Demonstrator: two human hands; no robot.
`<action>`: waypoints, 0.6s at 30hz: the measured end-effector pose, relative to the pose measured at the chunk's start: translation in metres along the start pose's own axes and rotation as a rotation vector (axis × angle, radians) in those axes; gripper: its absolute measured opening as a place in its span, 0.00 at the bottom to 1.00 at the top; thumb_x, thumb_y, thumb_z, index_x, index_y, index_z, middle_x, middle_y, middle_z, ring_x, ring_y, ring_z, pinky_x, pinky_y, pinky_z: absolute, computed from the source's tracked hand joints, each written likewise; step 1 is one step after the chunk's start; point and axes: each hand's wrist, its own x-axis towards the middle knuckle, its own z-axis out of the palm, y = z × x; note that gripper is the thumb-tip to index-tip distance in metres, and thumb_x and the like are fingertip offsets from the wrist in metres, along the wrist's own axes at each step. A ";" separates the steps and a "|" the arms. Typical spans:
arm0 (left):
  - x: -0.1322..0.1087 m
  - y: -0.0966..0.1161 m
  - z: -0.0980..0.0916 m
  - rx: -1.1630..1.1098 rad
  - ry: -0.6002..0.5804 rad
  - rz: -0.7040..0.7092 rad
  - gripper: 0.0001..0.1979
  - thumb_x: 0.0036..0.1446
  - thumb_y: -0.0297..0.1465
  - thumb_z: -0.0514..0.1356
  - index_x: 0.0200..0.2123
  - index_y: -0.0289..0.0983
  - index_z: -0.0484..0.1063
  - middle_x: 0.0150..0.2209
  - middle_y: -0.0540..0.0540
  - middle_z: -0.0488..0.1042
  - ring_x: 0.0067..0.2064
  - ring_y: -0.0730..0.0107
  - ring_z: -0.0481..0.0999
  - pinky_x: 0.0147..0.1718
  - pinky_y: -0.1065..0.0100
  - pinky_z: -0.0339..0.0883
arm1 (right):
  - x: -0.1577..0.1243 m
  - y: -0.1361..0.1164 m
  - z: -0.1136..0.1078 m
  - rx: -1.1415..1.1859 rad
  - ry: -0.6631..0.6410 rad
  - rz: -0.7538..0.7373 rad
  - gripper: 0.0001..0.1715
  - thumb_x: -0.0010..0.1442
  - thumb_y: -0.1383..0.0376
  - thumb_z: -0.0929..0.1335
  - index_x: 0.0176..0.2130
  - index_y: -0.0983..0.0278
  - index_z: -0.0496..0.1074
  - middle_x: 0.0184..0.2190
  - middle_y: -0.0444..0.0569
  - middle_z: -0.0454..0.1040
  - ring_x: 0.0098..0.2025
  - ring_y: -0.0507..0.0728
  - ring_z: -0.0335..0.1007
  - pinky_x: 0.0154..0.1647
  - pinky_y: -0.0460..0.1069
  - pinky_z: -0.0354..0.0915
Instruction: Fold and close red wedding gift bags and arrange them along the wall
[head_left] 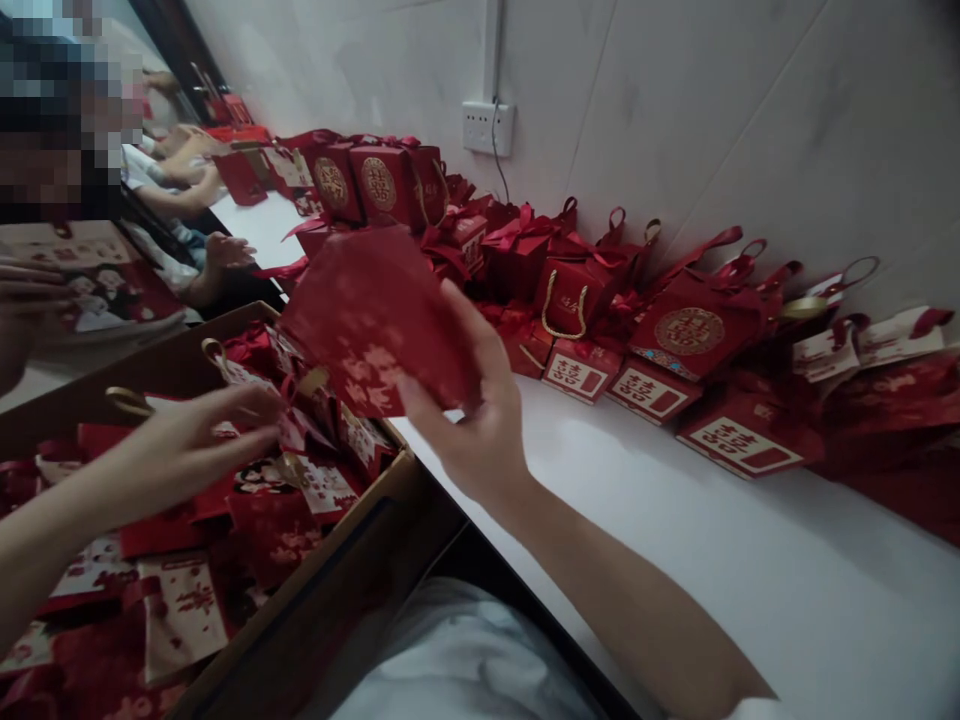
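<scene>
Boxes (694, 330) line wall (675, 120); right hand (484, 430) grips red box (367, 310); left hand (199, 440) spread over carton (316, 562)

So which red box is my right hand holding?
The red box with pale flowers low on its face, raised in your right hand; the double-happiness boxes sit on the table.

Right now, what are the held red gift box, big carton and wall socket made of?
Red gift box: probably card, by its flat panels; blur hides the finish. Carton: likely matte cardboard, from its dull brown, straight wall. Wall socket: seemingly smooth plastic, since its plate looks evenly pale.
</scene>
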 end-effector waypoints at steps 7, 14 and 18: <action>-0.017 -0.019 0.038 0.036 -0.295 0.102 0.29 0.60 0.53 0.53 0.55 0.42 0.73 0.58 0.46 0.73 0.57 0.57 0.73 0.57 0.68 0.65 | -0.004 0.004 0.012 0.113 -0.106 0.122 0.38 0.65 0.58 0.66 0.69 0.57 0.52 0.57 0.52 0.69 0.54 0.56 0.72 0.49 0.51 0.74; -0.003 -0.046 0.041 -0.073 -0.211 -0.075 0.38 0.52 0.59 0.56 0.52 0.34 0.74 0.52 0.41 0.77 0.52 0.51 0.76 0.52 0.63 0.70 | -0.045 0.003 0.044 -0.339 -0.475 -0.079 0.39 0.63 0.43 0.63 0.67 0.57 0.58 0.58 0.57 0.65 0.52 0.62 0.71 0.43 0.54 0.74; 0.004 -0.049 0.041 -0.281 -0.184 -0.134 0.46 0.48 0.62 0.57 0.58 0.33 0.69 0.54 0.41 0.77 0.54 0.50 0.76 0.50 0.63 0.73 | -0.058 0.009 0.057 -0.500 -0.629 -0.218 0.41 0.62 0.42 0.64 0.66 0.59 0.58 0.45 0.56 0.71 0.44 0.64 0.69 0.37 0.56 0.72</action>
